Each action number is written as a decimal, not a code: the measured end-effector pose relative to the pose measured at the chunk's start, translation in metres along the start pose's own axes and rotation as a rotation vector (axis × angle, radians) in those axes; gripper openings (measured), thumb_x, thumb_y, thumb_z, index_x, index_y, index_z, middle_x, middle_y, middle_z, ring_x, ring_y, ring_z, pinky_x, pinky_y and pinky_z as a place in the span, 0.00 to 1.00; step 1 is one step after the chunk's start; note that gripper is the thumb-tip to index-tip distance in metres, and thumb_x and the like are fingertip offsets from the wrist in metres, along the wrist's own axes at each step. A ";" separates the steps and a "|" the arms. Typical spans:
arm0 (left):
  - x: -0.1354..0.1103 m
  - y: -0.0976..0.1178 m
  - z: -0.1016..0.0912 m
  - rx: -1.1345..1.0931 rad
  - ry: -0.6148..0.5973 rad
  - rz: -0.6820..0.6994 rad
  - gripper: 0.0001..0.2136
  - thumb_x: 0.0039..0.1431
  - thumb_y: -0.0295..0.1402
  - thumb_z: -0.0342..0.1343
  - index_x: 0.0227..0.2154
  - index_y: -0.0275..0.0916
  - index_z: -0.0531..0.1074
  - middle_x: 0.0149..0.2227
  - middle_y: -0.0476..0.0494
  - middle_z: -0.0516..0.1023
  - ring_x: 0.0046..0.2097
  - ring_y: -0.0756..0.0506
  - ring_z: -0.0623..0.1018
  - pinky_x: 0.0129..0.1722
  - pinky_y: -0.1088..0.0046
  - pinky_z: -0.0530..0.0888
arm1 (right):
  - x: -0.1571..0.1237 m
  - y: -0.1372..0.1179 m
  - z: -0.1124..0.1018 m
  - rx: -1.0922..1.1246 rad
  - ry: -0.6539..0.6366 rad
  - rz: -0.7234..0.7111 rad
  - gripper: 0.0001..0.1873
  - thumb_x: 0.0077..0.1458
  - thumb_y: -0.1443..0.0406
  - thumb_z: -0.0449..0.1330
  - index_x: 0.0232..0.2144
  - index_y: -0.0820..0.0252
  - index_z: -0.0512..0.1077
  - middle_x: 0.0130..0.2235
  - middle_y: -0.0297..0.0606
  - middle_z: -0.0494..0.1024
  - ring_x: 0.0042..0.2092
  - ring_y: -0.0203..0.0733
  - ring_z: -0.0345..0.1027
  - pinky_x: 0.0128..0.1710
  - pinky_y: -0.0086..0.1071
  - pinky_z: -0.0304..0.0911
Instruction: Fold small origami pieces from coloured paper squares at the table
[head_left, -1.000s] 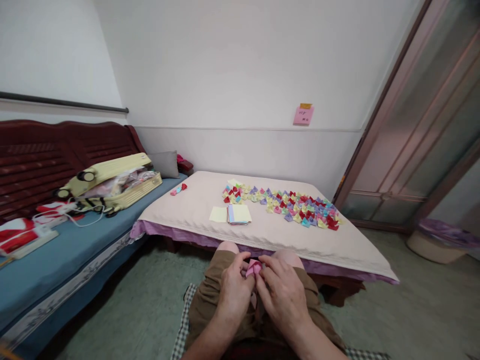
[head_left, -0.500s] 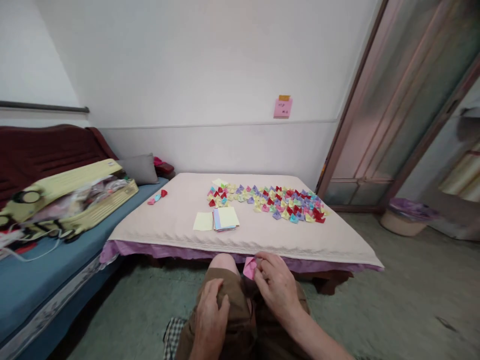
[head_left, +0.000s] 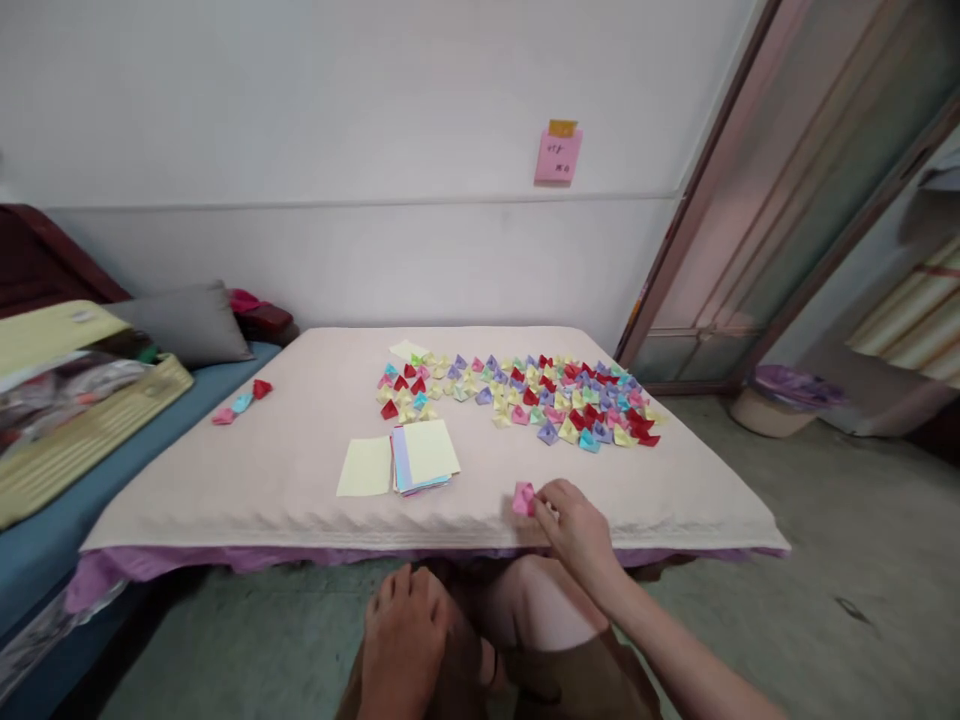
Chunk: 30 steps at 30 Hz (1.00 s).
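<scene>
My right hand (head_left: 577,528) pinches a small folded pink paper piece (head_left: 523,498) over the near edge of the low table (head_left: 300,480). My left hand (head_left: 405,640) rests flat on my left knee, fingers spread, holding nothing. A stack of coloured paper squares (head_left: 422,456) with a loose yellow sheet (head_left: 365,466) beside it lies left of the pink piece. Farther back, several folded paper pieces in red, yellow, purple, blue and pink (head_left: 517,395) are spread in a band across the table.
Three folded pieces (head_left: 240,402) sit apart at the table's left edge. An open yellow suitcase (head_left: 67,400) and a grey pillow (head_left: 184,322) lie on the blue bench at left. A pink note (head_left: 558,155) is stuck on the wall. A basin (head_left: 780,400) stands by the glass door.
My left hand let go of the pink piece and dropped to my knee. My right hand carried the piece forward from my lap to the table edge. The view moved closer to the table.
</scene>
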<state>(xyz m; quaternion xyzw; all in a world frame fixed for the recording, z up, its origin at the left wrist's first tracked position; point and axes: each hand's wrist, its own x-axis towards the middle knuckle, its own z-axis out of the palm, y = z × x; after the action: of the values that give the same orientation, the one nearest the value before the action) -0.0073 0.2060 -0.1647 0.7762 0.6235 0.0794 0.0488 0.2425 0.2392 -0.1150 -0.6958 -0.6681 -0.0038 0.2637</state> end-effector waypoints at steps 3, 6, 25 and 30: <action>0.010 -0.001 0.000 -0.014 -0.047 0.008 0.12 0.61 0.29 0.45 0.36 0.39 0.74 0.42 0.40 0.76 0.45 0.39 0.72 0.44 0.61 0.65 | 0.046 0.030 0.017 -0.095 -0.063 0.097 0.14 0.61 0.63 0.50 0.29 0.59 0.73 0.34 0.39 0.75 0.38 0.42 0.70 0.33 0.31 0.60; 0.012 -0.006 0.011 -0.018 -0.033 -0.020 0.12 0.60 0.29 0.46 0.38 0.40 0.75 0.45 0.40 0.76 0.47 0.39 0.72 0.45 0.60 0.65 | 0.089 0.053 0.038 -0.174 -0.122 0.177 0.14 0.63 0.64 0.50 0.31 0.60 0.73 0.37 0.40 0.76 0.40 0.43 0.71 0.34 0.33 0.62; 0.008 -0.022 0.047 -0.032 0.204 0.038 0.14 0.54 0.27 0.52 0.43 0.38 0.74 0.43 0.40 0.78 0.45 0.39 0.74 0.43 0.61 0.66 | 0.110 0.010 0.088 -0.032 -0.300 -0.012 0.10 0.58 0.63 0.53 0.37 0.57 0.74 0.42 0.43 0.77 0.46 0.48 0.69 0.40 0.33 0.59; 0.008 -0.018 0.042 -0.102 0.167 -0.011 0.14 0.54 0.28 0.51 0.42 0.39 0.75 0.43 0.40 0.78 0.45 0.39 0.73 0.45 0.60 0.65 | 0.092 -0.024 0.121 0.180 -0.329 -0.001 0.15 0.55 0.68 0.55 0.45 0.54 0.70 0.43 0.37 0.77 0.43 0.43 0.71 0.39 0.31 0.60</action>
<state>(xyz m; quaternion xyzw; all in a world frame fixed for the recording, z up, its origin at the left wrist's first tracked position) -0.0158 0.2186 -0.2083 0.7600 0.6248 0.1753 0.0365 0.1879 0.3690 -0.1773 -0.6601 -0.7003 0.1697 0.2120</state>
